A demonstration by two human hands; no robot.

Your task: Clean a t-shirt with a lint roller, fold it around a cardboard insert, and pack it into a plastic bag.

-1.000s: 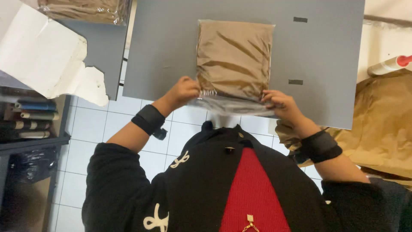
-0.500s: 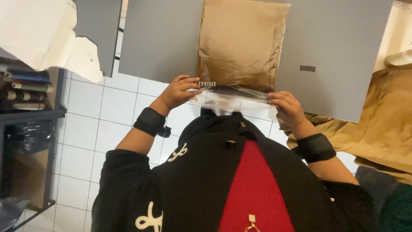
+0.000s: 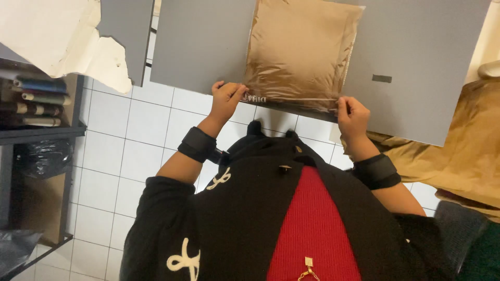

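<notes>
Left hand (image 3: 227,99) and right hand (image 3: 352,115) are each pinching a near corner of a brown plastic-wrapped packet (image 3: 302,52) lying on a grey surface (image 3: 203,47).

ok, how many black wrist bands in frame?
2. One wrist band sits on the left forearm below the left hand; the other wrist band sits below the right hand. Both hands pinch the near edge of the tan bagged garment.
</notes>
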